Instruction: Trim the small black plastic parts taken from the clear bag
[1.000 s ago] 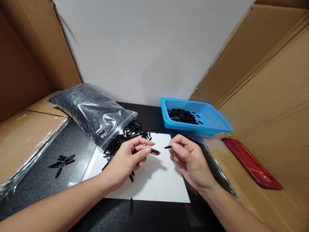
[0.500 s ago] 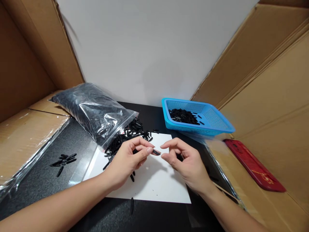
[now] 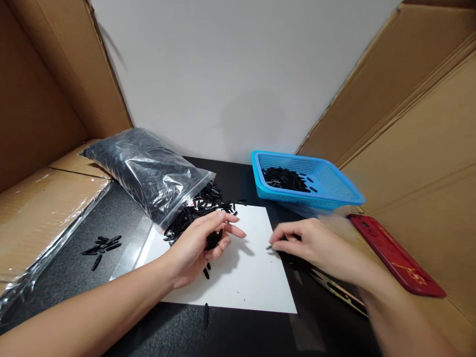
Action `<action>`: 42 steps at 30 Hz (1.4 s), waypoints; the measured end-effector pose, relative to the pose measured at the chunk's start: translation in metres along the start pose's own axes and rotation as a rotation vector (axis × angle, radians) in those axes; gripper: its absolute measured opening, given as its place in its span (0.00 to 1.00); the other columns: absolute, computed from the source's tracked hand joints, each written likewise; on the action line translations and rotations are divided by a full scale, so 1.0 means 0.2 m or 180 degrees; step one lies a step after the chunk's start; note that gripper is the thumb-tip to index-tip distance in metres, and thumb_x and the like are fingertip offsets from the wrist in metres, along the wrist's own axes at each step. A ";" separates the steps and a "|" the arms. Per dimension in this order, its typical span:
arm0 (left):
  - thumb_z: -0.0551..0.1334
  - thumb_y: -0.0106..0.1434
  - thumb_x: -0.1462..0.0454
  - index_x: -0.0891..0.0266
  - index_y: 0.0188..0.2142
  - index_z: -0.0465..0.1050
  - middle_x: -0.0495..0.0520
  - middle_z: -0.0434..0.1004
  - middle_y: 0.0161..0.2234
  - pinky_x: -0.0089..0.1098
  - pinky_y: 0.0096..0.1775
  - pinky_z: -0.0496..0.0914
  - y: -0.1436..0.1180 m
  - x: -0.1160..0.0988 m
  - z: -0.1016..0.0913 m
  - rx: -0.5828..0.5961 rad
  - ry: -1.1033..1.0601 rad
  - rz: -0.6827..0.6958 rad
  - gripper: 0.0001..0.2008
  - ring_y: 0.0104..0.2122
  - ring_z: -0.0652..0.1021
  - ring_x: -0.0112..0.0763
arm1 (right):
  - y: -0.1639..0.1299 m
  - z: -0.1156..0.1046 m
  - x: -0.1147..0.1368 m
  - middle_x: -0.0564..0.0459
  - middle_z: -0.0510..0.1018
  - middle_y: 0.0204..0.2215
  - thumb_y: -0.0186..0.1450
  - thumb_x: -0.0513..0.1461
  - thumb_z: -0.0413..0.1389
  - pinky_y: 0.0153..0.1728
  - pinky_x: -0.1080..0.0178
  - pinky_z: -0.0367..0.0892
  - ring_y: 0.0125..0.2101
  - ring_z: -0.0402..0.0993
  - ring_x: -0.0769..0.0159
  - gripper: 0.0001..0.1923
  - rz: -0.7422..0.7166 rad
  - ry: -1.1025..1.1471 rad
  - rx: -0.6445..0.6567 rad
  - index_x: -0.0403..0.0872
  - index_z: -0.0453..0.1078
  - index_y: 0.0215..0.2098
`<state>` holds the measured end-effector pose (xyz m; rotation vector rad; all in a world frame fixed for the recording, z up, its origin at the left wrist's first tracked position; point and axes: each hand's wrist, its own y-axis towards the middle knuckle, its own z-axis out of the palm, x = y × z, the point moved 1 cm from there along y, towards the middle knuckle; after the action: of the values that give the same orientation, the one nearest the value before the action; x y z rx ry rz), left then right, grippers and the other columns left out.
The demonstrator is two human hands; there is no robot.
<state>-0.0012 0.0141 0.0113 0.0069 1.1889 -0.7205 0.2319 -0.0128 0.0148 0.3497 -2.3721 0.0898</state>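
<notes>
My left hand point(image 3: 203, 243) is over the white sheet point(image 3: 253, 277), its fingers curled loosely around several small black elongated pieces point(image 3: 213, 240) in the palm; its index and middle fingers point forward. Near the sheet's right edge, my right hand point(image 3: 301, 239) pinches a small dark piece point(image 3: 270, 247) between thumb and fingertips, blurred a little by motion. A pile of the same black pieces point(image 3: 208, 198) lies at the sheet's back left, spilling from the mouth of a clear plastic bag point(image 3: 148, 173) filled with dark contents.
A blue basket point(image 3: 342, 183) holding black pieces stands at the back right. A red case with gold markings point(image 3: 397, 258) lies on the cardboard at right. A slotted metal strip point(image 3: 342, 295) sits below my right forearm. Several loose black pieces point(image 3: 101, 245) lie at left.
My right hand has moved right, away from the left, and now pinches a small dark piece. The left fingertips have let go of a black piece and spread forward.
</notes>
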 end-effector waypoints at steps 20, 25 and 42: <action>0.59 0.62 0.43 0.52 0.55 0.66 0.49 0.71 0.39 0.28 0.29 0.53 -0.03 0.04 0.02 0.0381 0.0186 -0.0205 0.27 0.25 0.63 0.22 | 0.02 0.31 0.21 0.60 0.67 0.12 0.63 0.44 0.59 0.22 0.66 0.55 0.17 0.56 0.71 0.12 0.0272 0.1506 -0.0637 0.44 0.79 0.29; 0.62 0.64 0.53 0.62 0.37 0.69 0.48 0.71 0.31 0.27 0.25 0.48 -0.01 0.02 0.02 0.0409 0.0408 -0.0051 0.14 0.21 0.61 0.18 | 0.02 0.25 0.17 0.53 0.75 0.21 0.61 0.45 0.61 0.24 0.64 0.58 0.22 0.63 0.67 0.12 0.0311 0.1771 -0.1076 0.46 0.78 0.27; 0.60 0.67 0.59 0.62 0.32 0.65 0.48 0.75 0.27 0.25 0.21 0.49 0.01 0.05 0.01 0.0782 0.0538 0.0387 0.10 0.19 0.59 0.18 | 0.01 0.27 0.16 0.61 0.56 0.14 0.60 0.48 0.63 0.18 0.66 0.44 0.18 0.44 0.73 0.14 0.0571 0.2450 -0.0864 0.45 0.78 0.29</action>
<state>0.0038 0.0106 0.0037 0.3479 1.2423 -0.7656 0.1738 -0.0265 -0.0025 -0.0378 -1.6161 -0.0163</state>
